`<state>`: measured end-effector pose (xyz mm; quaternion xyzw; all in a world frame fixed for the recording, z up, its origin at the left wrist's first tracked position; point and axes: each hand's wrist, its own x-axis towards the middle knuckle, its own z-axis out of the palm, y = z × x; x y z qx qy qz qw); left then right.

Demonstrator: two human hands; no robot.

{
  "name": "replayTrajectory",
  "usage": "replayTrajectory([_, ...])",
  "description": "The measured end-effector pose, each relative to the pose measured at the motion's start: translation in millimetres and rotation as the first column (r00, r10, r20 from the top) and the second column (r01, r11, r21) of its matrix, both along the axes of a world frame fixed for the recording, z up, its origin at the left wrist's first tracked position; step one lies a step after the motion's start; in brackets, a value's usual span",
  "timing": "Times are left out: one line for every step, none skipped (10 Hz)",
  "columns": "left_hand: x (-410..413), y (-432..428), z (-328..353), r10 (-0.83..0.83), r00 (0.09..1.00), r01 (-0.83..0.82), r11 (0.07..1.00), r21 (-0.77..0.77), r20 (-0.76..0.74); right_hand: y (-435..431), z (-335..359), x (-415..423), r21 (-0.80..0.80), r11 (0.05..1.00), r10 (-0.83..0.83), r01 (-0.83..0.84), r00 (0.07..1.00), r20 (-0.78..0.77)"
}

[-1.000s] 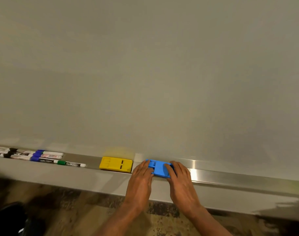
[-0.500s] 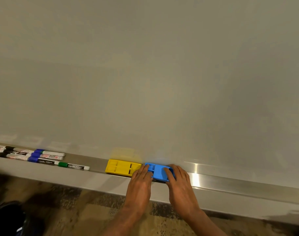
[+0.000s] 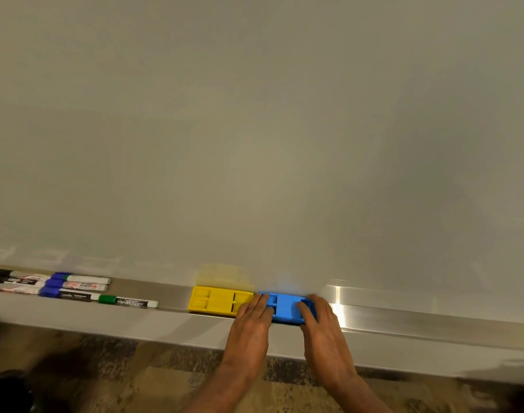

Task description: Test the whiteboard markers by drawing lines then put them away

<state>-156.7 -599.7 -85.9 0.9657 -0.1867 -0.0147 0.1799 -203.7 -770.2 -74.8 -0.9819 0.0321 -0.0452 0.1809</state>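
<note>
Several whiteboard markers lie capped in the metal tray [image 3: 404,311] at the far left: black-capped ones [image 3: 13,281], blue-capped ones [image 3: 76,284] and a green-capped one [image 3: 128,301]. The whiteboard [image 3: 254,129] above carries no lines. My left hand [image 3: 250,323] and my right hand [image 3: 323,329] both rest with straight fingers on a blue eraser [image 3: 286,307] in the tray, one at each end. Neither hand holds a marker.
A yellow eraser [image 3: 216,301] sits in the tray directly left of the blue one, touching it. The tray runs on to the right of my hands with nothing in it. Below the tray's front edge is patterned floor.
The blue eraser has slid left under both hands and closed the gap to the yellow eraser. The markers have not moved.
</note>
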Motion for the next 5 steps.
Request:
replayTrajectory([-1,2,5,-0.047,0.997,0.046,0.999,0.02,0.06,-3,2,-4,0.003,0.999,0.039,-0.04,0.997,0.061])
replayTrajectory([3,5,14,-0.09,0.996,0.089,0.994,0.071,0.021,1,3,-8,-0.03,1.0,-0.007,0.008,0.998,0.058])
replayTrajectory([-5,11,12,-0.08,0.991,0.076,0.996,0.039,0.11,12,11,-14,-0.06,0.988,-0.142,0.141,0.99,-0.011])
replayTrajectory([-10,19,14,-0.088,0.986,0.095,0.995,-0.042,0.144,19,34,-24,-0.039,0.984,-0.169,0.171,0.984,0.055])
replayTrajectory([-13,23,21,-0.07,0.971,0.103,0.986,-0.133,0.228,20,54,-34,-0.027,0.977,-0.207,0.212,0.971,0.116])
